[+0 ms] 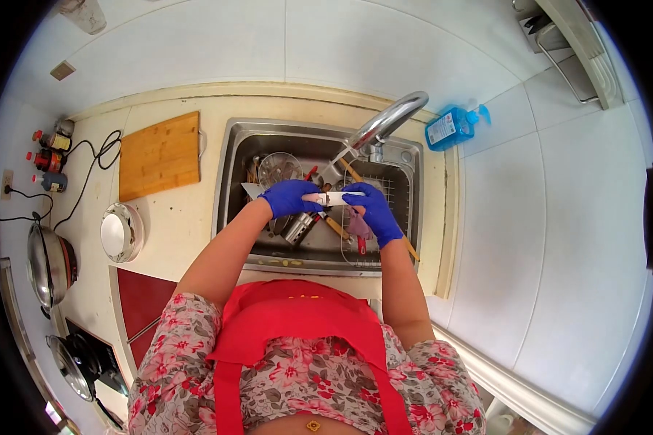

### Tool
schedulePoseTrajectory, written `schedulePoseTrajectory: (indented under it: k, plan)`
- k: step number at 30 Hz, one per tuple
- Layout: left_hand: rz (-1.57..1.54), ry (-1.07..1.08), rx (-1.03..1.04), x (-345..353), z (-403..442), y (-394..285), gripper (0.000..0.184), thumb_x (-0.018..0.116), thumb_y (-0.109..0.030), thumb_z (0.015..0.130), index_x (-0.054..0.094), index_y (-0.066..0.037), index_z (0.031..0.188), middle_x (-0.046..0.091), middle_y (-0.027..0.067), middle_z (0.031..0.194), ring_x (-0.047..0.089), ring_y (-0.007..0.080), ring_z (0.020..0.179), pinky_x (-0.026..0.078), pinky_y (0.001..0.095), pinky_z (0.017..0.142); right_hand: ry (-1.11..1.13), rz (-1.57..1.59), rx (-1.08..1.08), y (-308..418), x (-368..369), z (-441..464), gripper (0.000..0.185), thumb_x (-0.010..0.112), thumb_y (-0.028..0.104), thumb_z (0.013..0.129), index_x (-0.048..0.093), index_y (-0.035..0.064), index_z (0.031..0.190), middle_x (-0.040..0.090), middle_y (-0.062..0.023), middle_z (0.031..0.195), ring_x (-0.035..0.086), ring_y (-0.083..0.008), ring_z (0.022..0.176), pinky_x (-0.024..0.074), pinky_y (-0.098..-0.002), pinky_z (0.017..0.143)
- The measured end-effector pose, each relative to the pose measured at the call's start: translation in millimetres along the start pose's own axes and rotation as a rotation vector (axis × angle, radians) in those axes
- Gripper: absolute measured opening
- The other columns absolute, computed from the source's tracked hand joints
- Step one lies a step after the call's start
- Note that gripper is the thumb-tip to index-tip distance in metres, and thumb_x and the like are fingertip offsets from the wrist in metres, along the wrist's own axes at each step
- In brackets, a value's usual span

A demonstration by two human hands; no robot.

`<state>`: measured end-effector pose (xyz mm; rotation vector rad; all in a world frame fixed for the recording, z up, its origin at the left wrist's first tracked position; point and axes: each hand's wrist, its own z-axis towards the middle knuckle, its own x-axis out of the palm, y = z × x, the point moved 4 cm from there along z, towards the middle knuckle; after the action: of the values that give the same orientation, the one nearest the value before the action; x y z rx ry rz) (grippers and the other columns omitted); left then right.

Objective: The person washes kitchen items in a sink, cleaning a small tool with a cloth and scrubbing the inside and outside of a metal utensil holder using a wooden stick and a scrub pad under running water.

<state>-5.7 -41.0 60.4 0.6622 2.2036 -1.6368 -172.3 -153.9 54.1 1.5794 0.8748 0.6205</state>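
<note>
Both hands wear blue gloves and meet over the steel sink (228,145). A white dish (337,198), seen nearly edge-on with a dark mark at its left end, is between them. My left hand (292,197) is closed on its left side, where something pinkish shows at the fingers. My right hand (374,212) grips the other end, and a pinkish cloth (358,223) hangs beneath it. Under the hands lie a slotted metal utensil holder (300,228), a clear glass bowl (279,170), a wire rack (390,190) and several utensils, partly hidden.
A chrome faucet (388,119) arches over the sink's back right. Blue soap bottle (453,128) stands right of it. On the left counter are a wooden cutting board (159,156), stacked patterned bowls (122,232), a lidded pot (47,264), several sauce bottles (51,159) and a black cord (87,163).
</note>
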Motion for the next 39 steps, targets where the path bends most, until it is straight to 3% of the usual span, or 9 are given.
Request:
schedulePoseTrajectory:
  k: [3, 6, 12, 18, 21, 23, 28, 32, 39]
  plan:
    - [0.05, 0.004, -0.035, -0.7, -0.6, -6.1, 0.04, 0.07, -0.036, 0.073, 0.061, -0.007, 0.099, 0.063, 0.0145, 0.092, 0.061, 0.0291, 0.086, 0.046, 0.035, 0.077, -0.013, 0.025, -0.011, -6.1, 0.8, 1.7, 0.017, 0.062, 0.002, 0.077, 0.06, 0.0007, 0.093, 0.056, -0.0011, 0.071, 0.05, -0.0061, 0.06, 0.0395, -0.0203, 0.054]
    - [0.029, -0.018, 0.037, 2.8, 1.8, 0.0, 0.046, 0.066, -0.045, 0.071, 0.06, -0.008, 0.098, 0.063, 0.0156, 0.089, 0.059, 0.0329, 0.085, 0.045, 0.0386, 0.075, -0.001, 0.006, 0.009, -3.0, 2.8, -1.3, 0.016, 0.063, 0.004, 0.076, 0.06, 0.0004, 0.091, 0.061, -0.0049, 0.082, 0.057, -0.0124, 0.076, 0.0457, -0.0243, 0.071]
    - [-0.021, -0.108, 0.034, 6.4, 3.5, -0.4, 0.051, 0.075, -0.038, 0.066, 0.059, -0.007, 0.103, 0.063, 0.0151, 0.092, 0.061, 0.0288, 0.087, 0.047, 0.0356, 0.077, 0.002, 0.032, 0.083, 1.7, 11.5, -5.4, 0.015, 0.063, 0.005, 0.077, 0.06, 0.0017, 0.091, 0.058, -0.0024, 0.077, 0.052, -0.0093, 0.068, 0.0436, -0.0238, 0.062]
    - [0.18, -0.072, 0.006, 9.5, 4.3, -17.9, 0.053, 0.075, -0.041, 0.063, 0.058, -0.01, 0.104, 0.063, 0.0152, 0.092, 0.06, 0.0313, 0.086, 0.047, 0.0371, 0.077, -0.041, -0.06, -0.13, 4.5, 15.6, -9.2, 0.015, 0.062, 0.006, 0.078, 0.06, 0.0027, 0.092, 0.057, -0.0018, 0.075, 0.051, -0.0071, 0.064, 0.0419, -0.0218, 0.057]
    - [0.263, -0.029, -0.007, 26.4, 6.2, -4.8, 0.05, 0.072, -0.044, 0.064, 0.059, -0.012, 0.1, 0.063, 0.0131, 0.089, 0.061, 0.0318, 0.084, 0.048, 0.0386, 0.074, -0.031, -0.057, -0.1, -11.4, 17.2, -17.1, 0.015, 0.062, 0.006, 0.078, 0.059, 0.0015, 0.093, 0.058, -0.0023, 0.076, 0.051, -0.0064, 0.065, 0.042, -0.0212, 0.056]
    - [0.338, 0.063, 0.009, 29.0, 1.4, -10.9, 0.048, 0.07, -0.047, 0.065, 0.059, -0.013, 0.098, 0.063, 0.0121, 0.087, 0.061, 0.0314, 0.082, 0.048, 0.039, 0.072, 0.061, 0.02, 0.169, -38.9, 22.8, -30.4, 0.017, 0.063, 0.007, 0.078, 0.059, 0.0002, 0.094, 0.058, -0.0038, 0.079, 0.052, -0.0066, 0.065, 0.0424, -0.0213, 0.056]
    - [0.489, 0.31, 0.022, 48.9, -0.3, -16.4, 0.052, 0.065, -0.056, 0.065, 0.059, -0.014, 0.095, 0.064, 0.0101, 0.084, 0.061, 0.0304, 0.078, 0.048, 0.04, 0.067, 0.176, 0.086, 0.207, -40.7, 27.4, -56.9, 0.025, 0.064, 0.011, 0.078, 0.06, -0.0004, 0.1, 0.06, -0.0031, 0.077, 0.051, -0.0072, 0.061, 0.0409, -0.0204, 0.054]
    - [0.307, 0.148, 0.085, 40.3, -0.1, -24.1, 0.054, 0.069, -0.053, 0.063, 0.059, -0.014, 0.098, 0.064, 0.0095, 0.086, 0.062, 0.0296, 0.079, 0.048, 0.0382, 0.069, 0.097, 0.039, 0.274, -39.2, 12.3, -54.8, 0.028, 0.062, 0.018, 0.08, 0.061, -0.0005, 0.101, 0.06, -0.0023, 0.075, 0.05, -0.0069, 0.058, 0.0397, -0.0208, 0.052]
    - [0.308, 0.185, -0.024, 21.1, 0.7, -16.7, 0.045, 0.067, -0.048, 0.067, 0.063, -0.012, 0.093, 0.064, 0.0102, 0.083, 0.062, 0.0288, 0.078, 0.048, 0.0366, 0.068, 0.051, 0.178, 0.295, -30.1, 3.6, -53.1, 0.026, 0.063, 0.014, 0.078, 0.061, -0.0007, 0.099, 0.058, -0.0015, 0.074, 0.048, -0.0059, 0.056, 0.0378, -0.02, 0.05]
